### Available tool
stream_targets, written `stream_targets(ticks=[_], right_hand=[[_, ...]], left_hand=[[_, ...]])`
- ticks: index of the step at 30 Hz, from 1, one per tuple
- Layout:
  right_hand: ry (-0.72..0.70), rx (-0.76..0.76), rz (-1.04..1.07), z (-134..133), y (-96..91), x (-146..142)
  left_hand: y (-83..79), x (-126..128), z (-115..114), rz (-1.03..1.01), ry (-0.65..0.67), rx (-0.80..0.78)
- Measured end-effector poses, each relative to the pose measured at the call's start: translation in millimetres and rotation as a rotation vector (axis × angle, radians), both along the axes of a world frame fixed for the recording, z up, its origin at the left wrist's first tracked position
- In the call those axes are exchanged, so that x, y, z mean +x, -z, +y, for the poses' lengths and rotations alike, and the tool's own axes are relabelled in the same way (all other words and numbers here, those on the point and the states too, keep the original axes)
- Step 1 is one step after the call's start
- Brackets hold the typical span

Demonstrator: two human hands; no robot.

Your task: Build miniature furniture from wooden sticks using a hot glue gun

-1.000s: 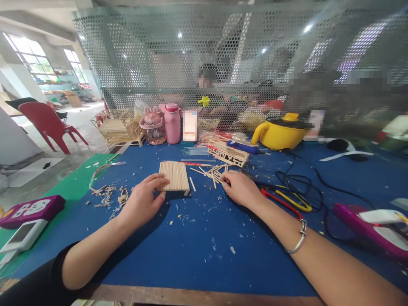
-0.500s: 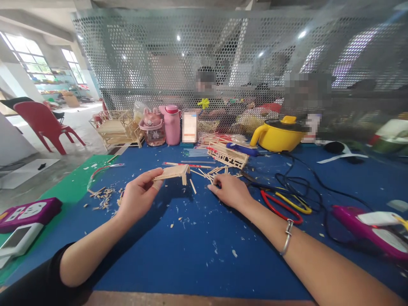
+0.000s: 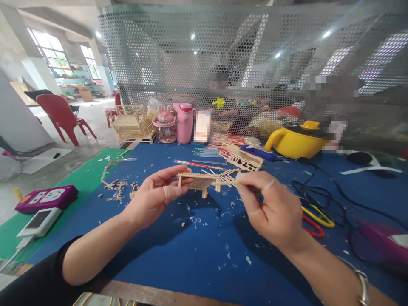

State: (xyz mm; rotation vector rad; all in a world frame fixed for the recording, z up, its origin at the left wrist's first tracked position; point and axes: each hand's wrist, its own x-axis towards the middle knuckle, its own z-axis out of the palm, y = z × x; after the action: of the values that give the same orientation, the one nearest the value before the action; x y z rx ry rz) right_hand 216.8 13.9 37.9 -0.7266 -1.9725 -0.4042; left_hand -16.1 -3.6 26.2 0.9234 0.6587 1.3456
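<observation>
One ridged, short-legged wooden panel (image 3: pixel 199 182) sits in the left hand (image 3: pixel 149 196).

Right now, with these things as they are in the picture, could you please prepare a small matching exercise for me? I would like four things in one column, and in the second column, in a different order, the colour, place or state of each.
Things
1. stick panel
2. pot
3. chair
4. flask

Descriptions
A. red, standing on the floor
B. pink, upright, beside a phone
C. held in the left hand
D. yellow, at the far side of the blue mat

Right pairs: 1-C, 2-D, 3-A, 4-B
</observation>
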Motion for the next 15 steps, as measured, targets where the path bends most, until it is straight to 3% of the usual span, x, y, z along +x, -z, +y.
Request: stream_targets(ticks=[2,5,9,15], right_hand=[[-0.072,0.029,-0.094,-7,0.2,-7],[-0.038,0.051,-0.156,-7,4.5,-15],[0.013,0.036,-0.143,-1,9.4,-19],[-0.026,-0.006,-0.088,-2,14.8,-26]], left_hand=[[2.7,0,-1,0.031,0.017,0.061],[9.1,-1,-1,0.093,0.033,0.15],[15.3,-2,1,0.153,0.015,0.226],[14.8,1,1,0.228,-0.026,0.282]])
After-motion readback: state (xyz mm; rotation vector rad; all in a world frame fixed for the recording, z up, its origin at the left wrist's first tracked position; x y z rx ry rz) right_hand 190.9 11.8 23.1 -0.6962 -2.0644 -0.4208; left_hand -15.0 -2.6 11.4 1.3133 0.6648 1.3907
